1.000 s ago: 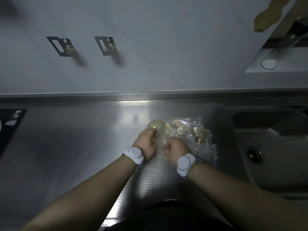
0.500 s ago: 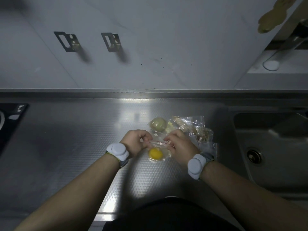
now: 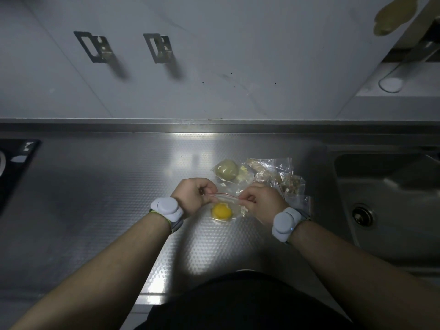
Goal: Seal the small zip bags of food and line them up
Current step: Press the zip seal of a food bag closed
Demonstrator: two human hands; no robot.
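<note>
A small clear zip bag with a yellow piece of food [image 3: 222, 211] hangs just above the steel counter [image 3: 119, 198]. My left hand [image 3: 194, 196] pinches the left end of its red-lined zip strip and my right hand [image 3: 260, 202] pinches the right end. Behind the hands lies a pile of other small bags: one with a round pale green piece [image 3: 226, 169], others with crumbly beige food [image 3: 269, 172] and brown bits [image 3: 294, 186].
A sink [image 3: 385, 203] with a drain opens to the right of the bags. A black hob corner [image 3: 14, 163] sits at the far left. The grey wall behind carries two metal brackets [image 3: 95, 46].
The hands pulled the yellow-food bag out of the pile toward me and spread apart along its zip strip. In the last half second they have barely moved.
</note>
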